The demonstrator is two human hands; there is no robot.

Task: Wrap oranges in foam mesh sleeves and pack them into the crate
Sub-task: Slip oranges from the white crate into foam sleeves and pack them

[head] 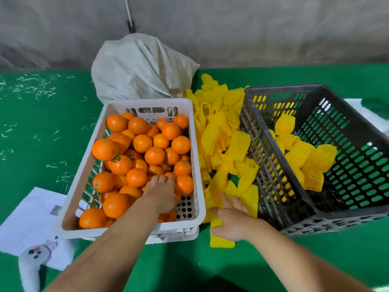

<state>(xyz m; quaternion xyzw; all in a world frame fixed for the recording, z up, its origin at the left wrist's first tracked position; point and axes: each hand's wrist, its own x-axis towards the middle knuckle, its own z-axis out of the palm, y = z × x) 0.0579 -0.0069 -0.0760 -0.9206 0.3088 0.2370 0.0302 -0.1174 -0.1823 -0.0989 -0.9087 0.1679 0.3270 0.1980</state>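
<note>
The left hand reaches over an orange at twelve o'clock; the right hand pinches a foam sleeve, probably soft, light and stretchy.

- a green surface carries everything here.
- near the centre, at about 9 o'clock, stands a white crate holding loose oranges.
- at 3 o'clock a dark slatted crate sits tilted.
- between the two crates lies a heap of yellow foam mesh sleeves.
- at 12 o'clock a pale woven sack slumps behind the white crate.
- at 8 o'clock white paper sheets lie flat.
- pale shreds are scattered at 10 o'clock.
</note>
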